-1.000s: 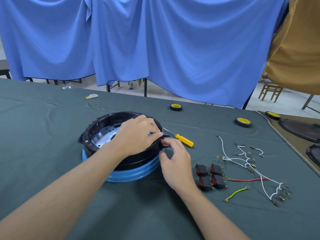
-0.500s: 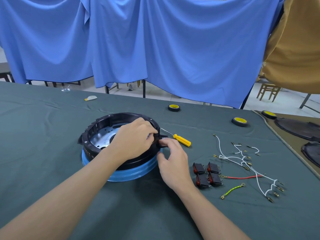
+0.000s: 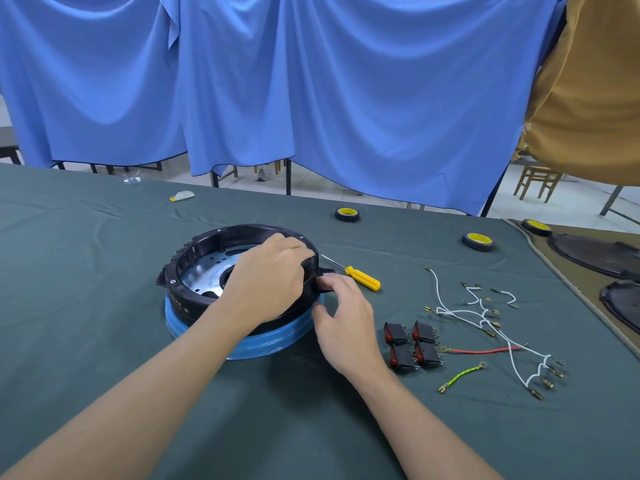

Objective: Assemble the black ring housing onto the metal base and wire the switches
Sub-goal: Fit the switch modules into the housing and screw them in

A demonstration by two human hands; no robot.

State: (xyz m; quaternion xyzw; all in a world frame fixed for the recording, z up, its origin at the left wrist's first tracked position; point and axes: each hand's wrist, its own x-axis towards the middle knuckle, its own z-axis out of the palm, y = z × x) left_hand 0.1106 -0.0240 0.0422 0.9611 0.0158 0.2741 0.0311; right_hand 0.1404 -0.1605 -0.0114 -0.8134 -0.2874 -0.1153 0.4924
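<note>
Just one view here, head-mounted and wide-angle, looking forward and down across the green-covered table [image 3: 86, 306] from its near edge. It's close in, black ring housing [image 3: 239, 230] about mid-frame, blue curtains [image 3: 346, 98] across the far side.

Bright, even, diffuse light fills the scene, seemingly from overhead. Shadows are soft: a faint dark patch lies on the counter [image 3: 104, 341] under the right hand [image 3: 346, 320] and beside the black ring housing [image 3: 194, 251], and the left hand [image 3: 266, 282] dims the rim it grips. The metal base [image 3: 201, 278] shows pale glare. Wide-angle distortion bows the counter's far edge and stretches both forearms toward the lower corners. The centre is sharp; the small terminals on the wires [image 3: 485, 320] look slightly soft.
</note>
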